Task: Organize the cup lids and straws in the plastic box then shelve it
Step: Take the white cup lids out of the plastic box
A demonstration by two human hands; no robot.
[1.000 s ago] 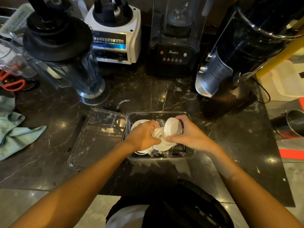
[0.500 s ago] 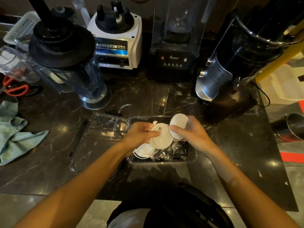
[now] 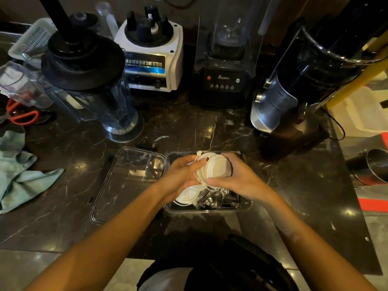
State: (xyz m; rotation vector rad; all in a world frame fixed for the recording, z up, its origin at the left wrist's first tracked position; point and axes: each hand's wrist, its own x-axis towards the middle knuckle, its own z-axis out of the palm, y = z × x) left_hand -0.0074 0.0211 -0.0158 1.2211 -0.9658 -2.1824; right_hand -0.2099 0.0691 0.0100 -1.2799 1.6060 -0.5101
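Both hands (image 3: 182,177) (image 3: 241,179) clasp white lids (image 3: 214,168) above the plastic box (image 3: 244,206).

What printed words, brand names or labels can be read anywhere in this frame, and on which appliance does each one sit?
"Blenders": white script on the control panel of the black blender base with the clear sound cover.
Row of pale characters on the blue-and-black label of the white blender base: too blurred to read.
Small mark on the silver body of the dark machine at the right: too small to read.
No print shows on the white round cup lids or the clear plastic box.
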